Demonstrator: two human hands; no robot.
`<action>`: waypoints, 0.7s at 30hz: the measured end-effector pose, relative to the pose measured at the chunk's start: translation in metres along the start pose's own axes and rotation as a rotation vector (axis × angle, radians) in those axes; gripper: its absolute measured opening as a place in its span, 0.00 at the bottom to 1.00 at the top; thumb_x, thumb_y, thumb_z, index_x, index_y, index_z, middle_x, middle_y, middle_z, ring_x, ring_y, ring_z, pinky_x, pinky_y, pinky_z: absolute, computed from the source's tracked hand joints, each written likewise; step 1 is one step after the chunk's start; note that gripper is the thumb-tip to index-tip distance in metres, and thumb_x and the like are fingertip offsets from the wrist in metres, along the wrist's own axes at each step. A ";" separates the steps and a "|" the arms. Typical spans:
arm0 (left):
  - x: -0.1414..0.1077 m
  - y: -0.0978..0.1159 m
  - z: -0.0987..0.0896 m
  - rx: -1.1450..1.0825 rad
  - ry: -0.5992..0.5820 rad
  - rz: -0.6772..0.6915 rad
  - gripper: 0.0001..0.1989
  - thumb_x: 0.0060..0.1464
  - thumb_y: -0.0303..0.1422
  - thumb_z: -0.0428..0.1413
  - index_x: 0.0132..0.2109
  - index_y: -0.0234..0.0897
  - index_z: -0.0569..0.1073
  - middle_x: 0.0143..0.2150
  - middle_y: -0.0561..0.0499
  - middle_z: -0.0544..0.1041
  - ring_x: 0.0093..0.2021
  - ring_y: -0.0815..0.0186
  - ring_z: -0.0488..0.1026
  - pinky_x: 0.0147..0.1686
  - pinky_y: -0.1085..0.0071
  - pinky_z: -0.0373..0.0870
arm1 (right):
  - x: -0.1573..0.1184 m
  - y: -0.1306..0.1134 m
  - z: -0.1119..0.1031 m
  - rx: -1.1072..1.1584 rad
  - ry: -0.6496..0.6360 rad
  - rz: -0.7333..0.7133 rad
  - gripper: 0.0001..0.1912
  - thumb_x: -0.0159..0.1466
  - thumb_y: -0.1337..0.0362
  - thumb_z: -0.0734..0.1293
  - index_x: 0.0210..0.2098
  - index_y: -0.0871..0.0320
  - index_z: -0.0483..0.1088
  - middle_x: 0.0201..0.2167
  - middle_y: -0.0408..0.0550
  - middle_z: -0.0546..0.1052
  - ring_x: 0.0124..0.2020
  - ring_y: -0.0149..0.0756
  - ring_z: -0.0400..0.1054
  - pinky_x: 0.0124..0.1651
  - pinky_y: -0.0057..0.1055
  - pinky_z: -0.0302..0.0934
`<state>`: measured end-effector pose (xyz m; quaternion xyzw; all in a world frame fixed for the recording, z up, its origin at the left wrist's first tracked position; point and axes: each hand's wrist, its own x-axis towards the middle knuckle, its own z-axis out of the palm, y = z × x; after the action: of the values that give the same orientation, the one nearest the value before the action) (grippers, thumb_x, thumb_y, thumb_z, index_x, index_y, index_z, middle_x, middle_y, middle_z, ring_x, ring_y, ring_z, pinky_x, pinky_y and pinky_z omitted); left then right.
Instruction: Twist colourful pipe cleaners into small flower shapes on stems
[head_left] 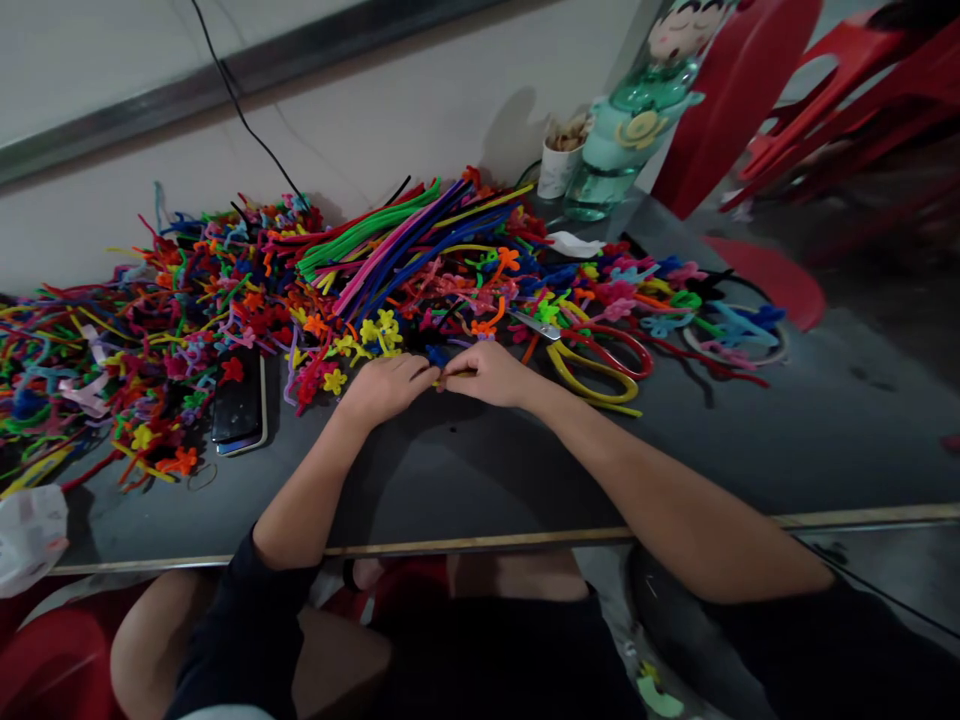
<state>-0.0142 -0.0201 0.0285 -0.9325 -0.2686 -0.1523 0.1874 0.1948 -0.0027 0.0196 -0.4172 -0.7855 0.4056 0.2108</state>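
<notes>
My left hand and my right hand meet fingertip to fingertip just above the dark table. Both are closed in a pinch on a short yellow pipe cleaner, most of which the fingers hide. Directly behind the hands lie yellow pipe-cleaner flowers. Scissors with red and yellow handles rest to the right of my right hand, blades pointing up and left. A bundle of long straight pipe cleaners, green, pink and blue, lies on the heap beyond.
A wide heap of coloured pipe-cleaner pieces runs along the wall. A phone lies at the left. At the back right stand a paper cup and a green bottle. Red chairs are beyond the table.
</notes>
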 end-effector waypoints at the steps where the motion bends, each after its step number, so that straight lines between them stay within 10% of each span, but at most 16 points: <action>1: 0.000 0.000 -0.001 0.032 -0.003 0.018 0.09 0.63 0.28 0.47 0.42 0.36 0.72 0.35 0.49 0.76 0.32 0.68 0.72 0.28 0.73 0.63 | 0.000 -0.001 0.001 0.018 -0.012 0.004 0.10 0.56 0.63 0.66 0.29 0.60 0.79 0.22 0.45 0.76 0.25 0.28 0.62 0.30 0.27 0.51; 21: 0.005 0.010 -0.003 -0.079 -0.171 -0.049 0.16 0.64 0.31 0.45 0.33 0.32 0.73 0.27 0.46 0.73 0.29 0.65 0.70 0.26 0.69 0.59 | 0.002 0.007 0.004 0.015 -0.063 0.033 0.15 0.56 0.57 0.64 0.27 0.62 0.77 0.18 0.40 0.66 0.21 0.25 0.52 0.27 0.27 0.44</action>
<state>-0.0056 -0.0270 0.0300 -0.9418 -0.3002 -0.0873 0.1232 0.1946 -0.0008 0.0112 -0.4155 -0.7817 0.4280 0.1822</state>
